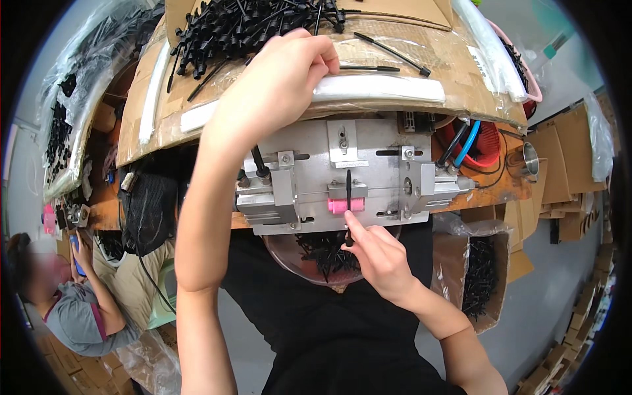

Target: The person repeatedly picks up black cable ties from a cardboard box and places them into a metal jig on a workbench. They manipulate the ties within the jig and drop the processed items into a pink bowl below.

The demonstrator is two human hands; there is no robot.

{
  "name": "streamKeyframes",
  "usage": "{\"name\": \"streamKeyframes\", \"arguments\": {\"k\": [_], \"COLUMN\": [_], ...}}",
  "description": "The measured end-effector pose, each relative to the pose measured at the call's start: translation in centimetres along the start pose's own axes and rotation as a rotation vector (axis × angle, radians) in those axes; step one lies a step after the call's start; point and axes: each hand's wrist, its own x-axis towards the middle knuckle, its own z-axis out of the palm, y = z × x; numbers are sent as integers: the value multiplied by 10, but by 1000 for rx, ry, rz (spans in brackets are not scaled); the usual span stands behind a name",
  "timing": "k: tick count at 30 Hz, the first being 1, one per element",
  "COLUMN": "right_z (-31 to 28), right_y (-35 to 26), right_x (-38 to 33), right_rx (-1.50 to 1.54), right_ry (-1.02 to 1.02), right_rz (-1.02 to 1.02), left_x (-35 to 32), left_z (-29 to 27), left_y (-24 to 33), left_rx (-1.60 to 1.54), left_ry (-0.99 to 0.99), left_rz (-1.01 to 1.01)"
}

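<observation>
- Black plastic rod point(349, 187) stands out over the grey metal plate point(316, 158), lying lengthwise across the pink block point(337, 207) near the plate's front edge.
- The right hand point(384, 262) pinches this rod at its near end, index finger extended along it and thumb close to the dark tip; the other fingers curl in.
- The left hand point(289, 76) reaches forward over the cardboard sheet point(151, 89), its fingers bent and drawn together; whether they grip anything I cannot tell. Its fingertips are just beside a loose rod point(376, 68).
- Beyond the left hand, a heap of black rods point(224, 36) with thicker heads sits on the cardboard; another single rod point(393, 52) lies slantwise to the right.
- White foam strip point(395, 89) runs along the cardboard's near edge, below the left hand's fingers.
- Metal clamp units flank the pink block, a left one point(266, 205) and a right one point(421, 187), both well apart from it.
- Below the plate, a translucent bowl point(280, 253) holds more black rods, partly hidden by the right hand.
- Red basket point(488, 150) and steel cup point(530, 159) stand at right.
- At left, a seated co-worker point(85, 322) holds a blue object point(78, 255).
</observation>
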Motion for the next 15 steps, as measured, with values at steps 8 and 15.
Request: {"name": "streamKeyframes", "arguments": {"k": [8,15], "right_z": [-53,-142], "right_y": [1,60], "right_x": [39,184], "right_rx": [-112,-592], "right_ry": [-47,-80], "right_rz": [-138,13], "left_x": [-38,-162], "left_z": [-11,60], "left_y": [31,124], "left_rx": [-95,131], "left_ry": [44,58], "left_rz": [40,-184]}}
